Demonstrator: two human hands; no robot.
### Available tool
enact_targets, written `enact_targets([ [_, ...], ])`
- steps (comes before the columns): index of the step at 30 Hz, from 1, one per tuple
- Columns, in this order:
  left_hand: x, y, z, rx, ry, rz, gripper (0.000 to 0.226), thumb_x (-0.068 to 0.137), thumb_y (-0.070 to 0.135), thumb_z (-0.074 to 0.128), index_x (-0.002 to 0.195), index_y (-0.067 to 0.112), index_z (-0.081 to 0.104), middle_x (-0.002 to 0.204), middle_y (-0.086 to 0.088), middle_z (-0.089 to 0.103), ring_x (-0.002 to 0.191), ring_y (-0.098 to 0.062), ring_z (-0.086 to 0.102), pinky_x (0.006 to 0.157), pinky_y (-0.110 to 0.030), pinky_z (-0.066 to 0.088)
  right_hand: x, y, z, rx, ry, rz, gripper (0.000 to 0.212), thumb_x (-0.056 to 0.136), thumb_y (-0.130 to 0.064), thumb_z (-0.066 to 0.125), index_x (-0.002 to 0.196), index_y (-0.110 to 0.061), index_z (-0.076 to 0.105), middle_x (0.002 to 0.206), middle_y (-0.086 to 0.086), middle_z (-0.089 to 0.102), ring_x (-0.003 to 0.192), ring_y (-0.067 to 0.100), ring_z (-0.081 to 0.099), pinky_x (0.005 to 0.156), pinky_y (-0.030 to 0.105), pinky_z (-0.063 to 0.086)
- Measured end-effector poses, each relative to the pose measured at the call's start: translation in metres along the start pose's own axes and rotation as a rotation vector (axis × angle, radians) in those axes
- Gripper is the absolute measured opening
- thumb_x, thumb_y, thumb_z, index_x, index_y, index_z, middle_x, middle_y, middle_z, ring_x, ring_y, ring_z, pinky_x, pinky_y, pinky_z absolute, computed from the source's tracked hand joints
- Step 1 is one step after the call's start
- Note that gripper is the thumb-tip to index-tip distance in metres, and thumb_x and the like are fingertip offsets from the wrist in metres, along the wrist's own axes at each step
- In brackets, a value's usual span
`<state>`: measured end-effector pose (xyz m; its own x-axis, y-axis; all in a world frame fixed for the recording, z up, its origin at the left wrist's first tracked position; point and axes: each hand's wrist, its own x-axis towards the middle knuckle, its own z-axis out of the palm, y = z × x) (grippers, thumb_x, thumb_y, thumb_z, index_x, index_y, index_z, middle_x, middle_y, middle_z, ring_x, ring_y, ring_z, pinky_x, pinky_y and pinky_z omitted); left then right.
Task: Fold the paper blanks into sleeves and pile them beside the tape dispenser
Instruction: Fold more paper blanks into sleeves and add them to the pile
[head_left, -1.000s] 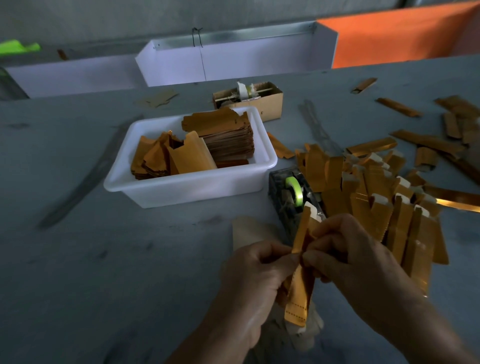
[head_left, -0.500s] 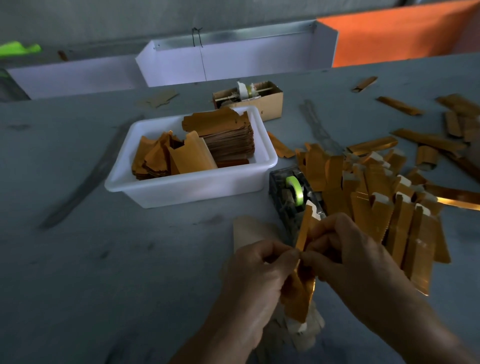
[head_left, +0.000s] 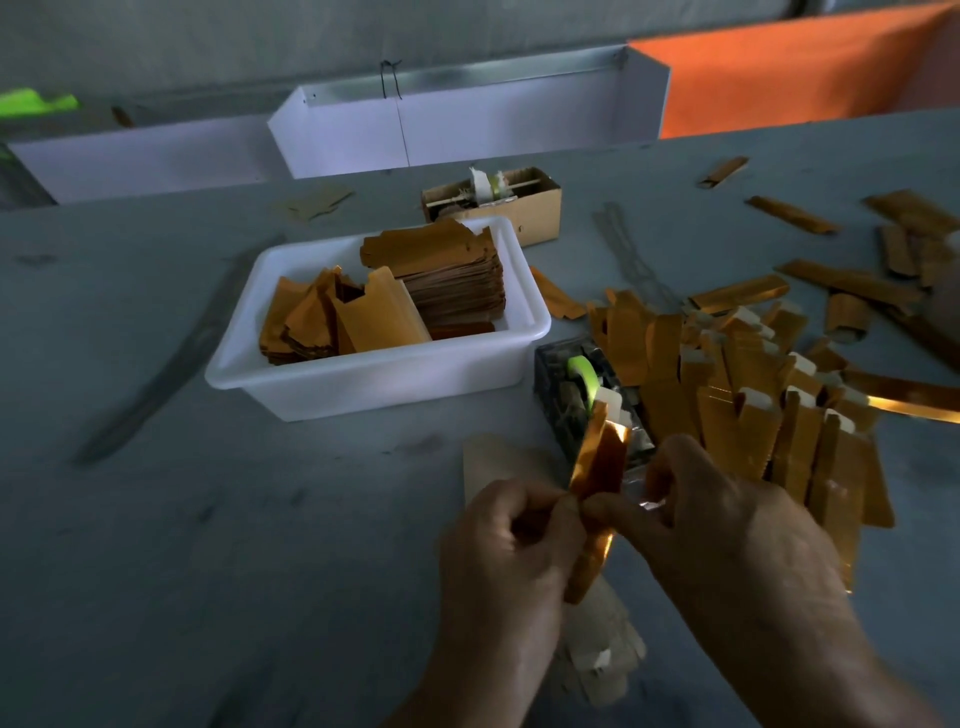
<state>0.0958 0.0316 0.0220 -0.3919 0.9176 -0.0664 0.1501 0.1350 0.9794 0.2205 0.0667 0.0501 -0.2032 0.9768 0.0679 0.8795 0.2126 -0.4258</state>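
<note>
**Both hands on one gold blank, right in front of the dispenser**

Here we are over the grey table (head_left: 156, 519), and both hands meet at centre. The left hand (head_left: 511, 561) has its fingers curled in, thumb and forefinger pinching the paper blank (head_left: 597, 467) at its middle. The right hand (head_left: 727, 540) pinches the same blank from the other side, thumb tip almost touching the left thumb. The blank stands nearly upright between them, shiny gold, its top edge partly folded over with a pale tab showing; its lower end dips behind the left hand's knuckles and is hard to follow.

Just behind the blank sits the tape dispenser (head_left: 571, 400), dark and murky, only its green tape roll reading clearly; its near end is covered by the blank and the right fingers. Immediately to its right, the pile of folded sleeves (head_left: 753, 415) fans out, touching or very nearly touching the dispenser. More loose sleeves scatter toward the far right edge, cut off by the frame.

To the left of the dispenser, the white tub (head_left: 374, 384) holds stacked flat blanks. Behind it a small cardboard box (head_left: 535, 213), contents unclear. Under the wrists lie pale paper pieces (head_left: 597, 654), mostly hidden.
</note>
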Motion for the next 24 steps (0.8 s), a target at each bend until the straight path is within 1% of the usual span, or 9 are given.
enact_targets([
  [2,0.001,0.001,-0.004,0.006,-0.01,0.025,0.012,0.081,0.021,0.07,0.07,0.017,0.07,0.066,-0.002,0.068,0.059,-0.01,0.063,0.051,-0.028,0.05,0.0,0.004,0.0,0.087,-0.026,0.0,0.053,0.053,-0.078,0.019,0.081,-0.035,0.035,0.063,-0.012,0.051,0.052,0.001,0.053,0.047,0.013,0.044],
  [4,0.0,0.002,-0.006,-0.007,-0.044,0.023,0.012,0.082,0.026,0.071,0.072,0.019,0.07,0.068,0.001,0.069,0.059,-0.006,0.064,0.05,-0.018,0.047,0.0,0.008,0.0,0.299,-0.082,0.029,0.054,0.05,-0.075,0.031,0.08,-0.033,0.046,0.067,-0.011,0.057,0.058,0.001,0.058,0.048,0.014,0.047],
  [7,-0.001,0.001,-0.006,-0.004,-0.099,-0.014,0.015,0.079,0.036,0.072,0.075,0.022,0.071,0.068,0.001,0.071,0.061,-0.008,0.066,0.052,-0.02,0.049,0.002,0.01,0.005,0.491,-0.166,0.064,0.053,0.045,-0.07,0.045,0.082,-0.032,0.052,0.072,-0.007,0.062,0.07,0.001,0.061,0.054,0.012,0.048],
  [9,-0.001,0.001,-0.007,-0.015,-0.142,-0.057,0.009,0.08,0.034,0.07,0.076,0.026,0.072,0.069,0.001,0.072,0.063,-0.01,0.068,0.054,-0.022,0.051,0.003,0.011,0.01,0.595,-0.165,0.096,0.041,0.053,-0.059,0.055,0.082,-0.03,0.055,0.072,-0.007,0.062,0.071,-0.003,0.06,0.052,0.008,0.045],
  [12,0.002,0.0,-0.012,-0.038,-0.218,-0.142,0.009,0.084,0.026,0.07,0.077,0.024,0.073,0.072,-0.002,0.073,0.069,-0.016,0.07,0.061,-0.03,0.057,0.002,0.011,0.014,0.696,-0.194,0.149,0.008,0.077,-0.031,0.065,0.08,-0.028,0.058,0.07,-0.004,0.062,0.069,-0.001,0.059,0.05,0.011,0.042],
  [15,0.006,0.003,-0.017,-0.143,-0.316,-0.244,0.007,0.087,0.018,0.067,0.085,0.012,0.069,0.074,-0.007,0.074,0.067,-0.018,0.072,0.057,-0.026,0.055,0.003,0.013,0.016,0.698,-0.18,0.122,0.006,0.086,-0.025,0.059,0.082,-0.029,0.059,0.068,-0.007,0.062,0.068,-0.001,0.06,0.051,0.011,0.041],
  [18,0.016,0.002,-0.025,-0.114,-0.289,-0.239,0.005,0.091,0.015,0.062,0.092,0.01,0.062,0.073,-0.009,0.074,0.068,-0.021,0.072,0.053,-0.027,0.055,0.005,0.016,0.013,0.703,-0.155,0.128,0.009,0.09,-0.024,0.054,0.089,-0.032,0.057,0.08,-0.003,0.062,0.071,0.012,0.061,0.06,0.02,0.043],
  [22,0.041,-0.014,-0.048,0.569,-0.019,0.009,0.009,0.09,0.029,0.062,0.089,0.02,0.065,0.083,0.002,0.072,0.081,-0.017,0.068,0.074,-0.037,0.054,0.02,0.04,0.001,0.46,0.124,0.088,0.013,0.09,-0.025,0.053,0.096,-0.036,0.048,0.076,-0.007,0.056,0.064,0.008,0.057,0.051,0.021,0.041],
  [24,0.051,-0.019,-0.058,0.736,0.034,-0.014,0.025,0.087,0.044,0.062,0.094,0.02,0.062,0.095,0.003,0.067,0.094,-0.019,0.063,0.081,-0.034,0.049,0.033,0.059,-0.009,0.303,0.332,0.105,0.004,0.093,-0.027,0.051,0.091,-0.03,0.051,0.075,0.0,0.058,0.061,0.017,0.056,0.048,0.028,0.044],
])
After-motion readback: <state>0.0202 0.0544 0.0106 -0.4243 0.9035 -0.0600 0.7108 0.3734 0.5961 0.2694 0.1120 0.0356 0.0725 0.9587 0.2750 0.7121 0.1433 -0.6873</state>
